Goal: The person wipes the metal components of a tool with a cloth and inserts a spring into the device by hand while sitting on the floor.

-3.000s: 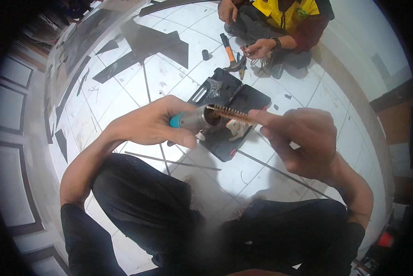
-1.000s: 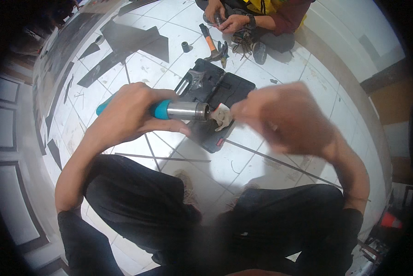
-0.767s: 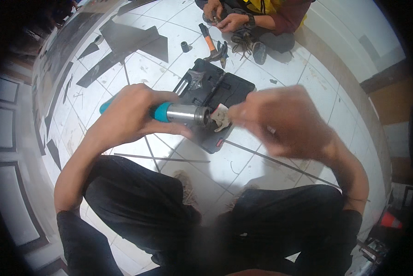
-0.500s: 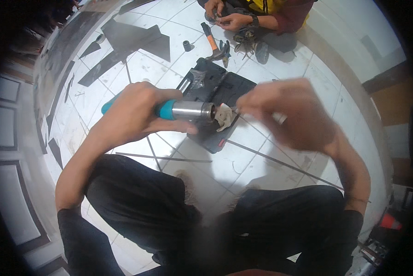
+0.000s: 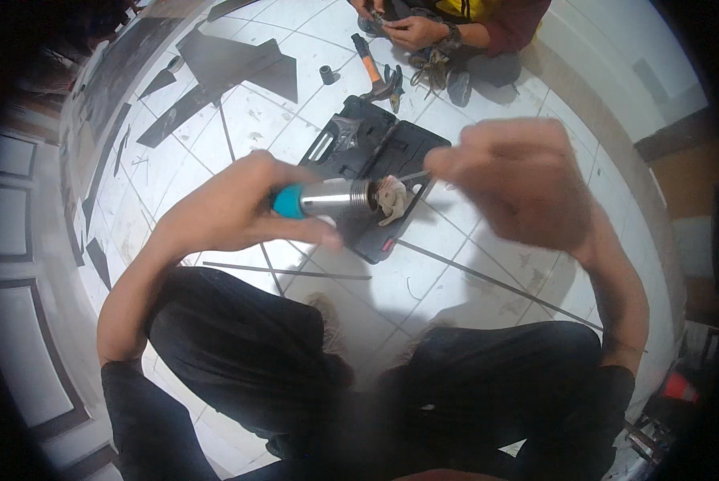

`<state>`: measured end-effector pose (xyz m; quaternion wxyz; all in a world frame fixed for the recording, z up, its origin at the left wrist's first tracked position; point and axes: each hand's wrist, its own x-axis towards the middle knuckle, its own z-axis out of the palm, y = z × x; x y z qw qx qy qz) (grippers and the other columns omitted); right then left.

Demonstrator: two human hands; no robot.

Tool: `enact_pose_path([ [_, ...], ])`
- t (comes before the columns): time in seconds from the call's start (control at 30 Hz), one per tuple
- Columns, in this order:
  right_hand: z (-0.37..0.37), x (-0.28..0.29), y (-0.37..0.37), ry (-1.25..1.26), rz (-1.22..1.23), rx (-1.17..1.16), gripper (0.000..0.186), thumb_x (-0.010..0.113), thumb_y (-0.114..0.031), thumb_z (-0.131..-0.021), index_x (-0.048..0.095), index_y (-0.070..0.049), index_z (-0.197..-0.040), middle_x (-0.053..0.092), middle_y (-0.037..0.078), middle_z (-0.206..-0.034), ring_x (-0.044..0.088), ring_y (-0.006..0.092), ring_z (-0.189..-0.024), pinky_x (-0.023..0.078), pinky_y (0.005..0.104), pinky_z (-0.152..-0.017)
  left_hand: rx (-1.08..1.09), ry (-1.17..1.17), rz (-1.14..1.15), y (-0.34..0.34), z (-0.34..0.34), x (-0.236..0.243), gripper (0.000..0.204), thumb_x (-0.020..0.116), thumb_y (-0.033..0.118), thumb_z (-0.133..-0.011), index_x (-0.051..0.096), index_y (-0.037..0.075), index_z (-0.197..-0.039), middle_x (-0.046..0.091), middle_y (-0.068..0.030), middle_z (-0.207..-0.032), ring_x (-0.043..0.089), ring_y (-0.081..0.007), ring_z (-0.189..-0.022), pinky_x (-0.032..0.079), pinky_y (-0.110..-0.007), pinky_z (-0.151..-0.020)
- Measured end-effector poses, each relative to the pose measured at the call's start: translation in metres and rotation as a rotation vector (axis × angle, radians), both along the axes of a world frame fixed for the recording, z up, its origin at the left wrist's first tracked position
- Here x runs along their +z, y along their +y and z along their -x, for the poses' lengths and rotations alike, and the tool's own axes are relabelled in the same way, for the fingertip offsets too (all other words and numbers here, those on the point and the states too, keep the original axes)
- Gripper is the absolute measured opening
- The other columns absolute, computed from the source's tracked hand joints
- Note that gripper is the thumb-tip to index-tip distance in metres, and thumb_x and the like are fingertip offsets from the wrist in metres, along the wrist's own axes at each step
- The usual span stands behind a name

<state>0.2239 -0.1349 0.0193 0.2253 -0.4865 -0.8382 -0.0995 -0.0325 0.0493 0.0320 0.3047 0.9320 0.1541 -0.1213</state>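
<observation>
My left hand (image 5: 239,204) is wrapped round a teal-bodied tool (image 5: 286,202) with a shiny metal, threaded barrel (image 5: 335,197), whose open end faces right. My right hand (image 5: 520,180) is closed on a thin rod (image 5: 414,176), right of and a little above that opening; its far end is too blurred to make out. Behind the barrel an open black tool case (image 5: 359,140) lies on the tiled floor, with a crumpled cream cloth (image 5: 393,207) and a clear plastic bag (image 5: 343,130) in it.
A hammer (image 5: 369,64), pliers (image 5: 393,92) and a small dark cylinder (image 5: 327,74) lie beyond the case. A co-worker (image 5: 488,32) sits cross-legged at the top right. Dark sheet offcuts (image 5: 215,68) and long strips (image 5: 287,270) lie on the floor. Panelled doors (image 5: 11,345) line the left.
Since three seconds ago the barrel has turned to face right and the brush is no longer clearly seen at its opening. My right hand has risen, most recently moving slightly up and right.
</observation>
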Motion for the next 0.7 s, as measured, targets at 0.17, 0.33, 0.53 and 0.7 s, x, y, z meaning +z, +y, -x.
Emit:
enact_pose_path([
  [0.17, 0.029, -0.009, -0.009, 0.014, 0.016, -0.005, 0.018, 0.073, -0.009, -0.086, 0.067, -0.010, -0.103, 0.064, 0.002, -0.073, 0.068, 0.0162, -0.066, 0.055, 0.0301, -0.056, 0.020, -0.182, -0.110, 0.008, 0.001, -0.013, 0.052, 0.089, 0.048, -0.074, 0.071, 0.000, -0.085, 0.050, -0.0050, -0.055, 0.050, -0.0213, -0.052, 0.037, -0.036, -0.055],
  [0.33, 0.012, 0.003, -0.004, -0.011, 0.098, 0.006, 0.011, 0.070, -0.010, -0.088, 0.068, -0.009, -0.099, 0.063, 0.001, -0.072, 0.064, 0.0153, -0.061, 0.048, 0.0313, -0.049, -0.107, -0.537, -0.396, 0.011, 0.002, -0.027, 0.051, 0.088, 0.049, -0.074, 0.072, 0.002, -0.083, 0.048, -0.0055, -0.052, 0.051, -0.0229, -0.050, 0.037, -0.036, -0.054],
  [0.53, 0.007, 0.007, -0.002, 0.001, 0.147, -0.007, 0.013, 0.071, -0.007, -0.086, 0.068, -0.009, -0.099, 0.066, 0.003, -0.075, 0.066, 0.0165, -0.062, 0.049, 0.0283, -0.051, -0.032, -0.355, -0.309, 0.008, -0.001, -0.026, 0.054, 0.087, 0.051, -0.074, 0.074, 0.001, -0.088, 0.048, -0.0059, -0.051, 0.052, -0.0244, -0.047, 0.038, -0.036, -0.054],
  [0.7, 0.017, -0.014, 0.005, -0.015, -0.048, 0.012, 0.024, 0.078, -0.008, -0.078, 0.067, -0.010, -0.099, 0.066, 0.003, -0.075, 0.066, 0.0165, -0.062, 0.051, 0.0282, -0.052, -0.039, -0.321, -0.287, 0.006, -0.005, -0.025, 0.052, 0.086, 0.049, -0.076, 0.075, 0.001, -0.091, 0.052, -0.0073, -0.053, 0.054, -0.0238, -0.048, 0.040, -0.035, -0.053],
])
